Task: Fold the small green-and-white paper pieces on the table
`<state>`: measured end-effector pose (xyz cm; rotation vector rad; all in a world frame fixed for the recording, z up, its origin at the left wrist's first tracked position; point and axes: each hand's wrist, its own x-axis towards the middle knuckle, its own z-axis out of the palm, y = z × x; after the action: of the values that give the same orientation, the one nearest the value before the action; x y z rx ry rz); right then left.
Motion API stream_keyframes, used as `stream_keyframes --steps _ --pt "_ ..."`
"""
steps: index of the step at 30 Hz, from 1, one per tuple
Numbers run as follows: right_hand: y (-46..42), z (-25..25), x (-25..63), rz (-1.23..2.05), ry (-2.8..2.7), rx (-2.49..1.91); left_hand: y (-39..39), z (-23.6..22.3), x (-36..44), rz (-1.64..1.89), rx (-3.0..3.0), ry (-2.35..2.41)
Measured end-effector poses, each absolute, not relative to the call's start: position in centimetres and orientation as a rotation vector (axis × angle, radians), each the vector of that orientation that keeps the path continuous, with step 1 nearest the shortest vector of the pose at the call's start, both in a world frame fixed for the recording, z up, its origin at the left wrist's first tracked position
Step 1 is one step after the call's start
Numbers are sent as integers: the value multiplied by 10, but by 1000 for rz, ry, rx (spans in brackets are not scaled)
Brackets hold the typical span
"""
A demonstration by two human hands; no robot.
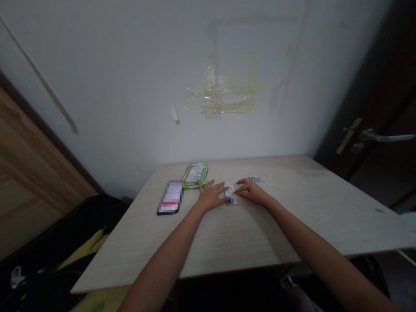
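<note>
Table edge (pixel 227 269) well apart from packet (pixel 231 196)

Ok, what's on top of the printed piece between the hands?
The left hand has fingertips over the left part of the printed piece; the right hand has fingertips at its right edge. Anything beneath them is hidden.

This is most probably a room in a home, although I cannot be certain. A pale table (pixel 240 242) stands against a plain wall (pixel 130 86) with yellowish tape (pixel 224 102) (rather shiny in places). At the right is a dark door (pixel 386 162) with a metal handle (pixel 394 138); at the left, a wooden panel (pixel 22 156).
</note>
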<state>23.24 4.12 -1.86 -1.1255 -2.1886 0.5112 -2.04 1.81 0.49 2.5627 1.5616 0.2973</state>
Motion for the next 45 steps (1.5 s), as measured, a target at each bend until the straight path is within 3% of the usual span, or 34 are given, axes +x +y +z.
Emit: stream_keyframes --steps 20,45 --pt "46 -16 212 127 -2216 -1417 18 8 -19 253 2552 1573" --pt "42 -11 200 20 -2237 -1590 19 7 -19 264 2549 1567"
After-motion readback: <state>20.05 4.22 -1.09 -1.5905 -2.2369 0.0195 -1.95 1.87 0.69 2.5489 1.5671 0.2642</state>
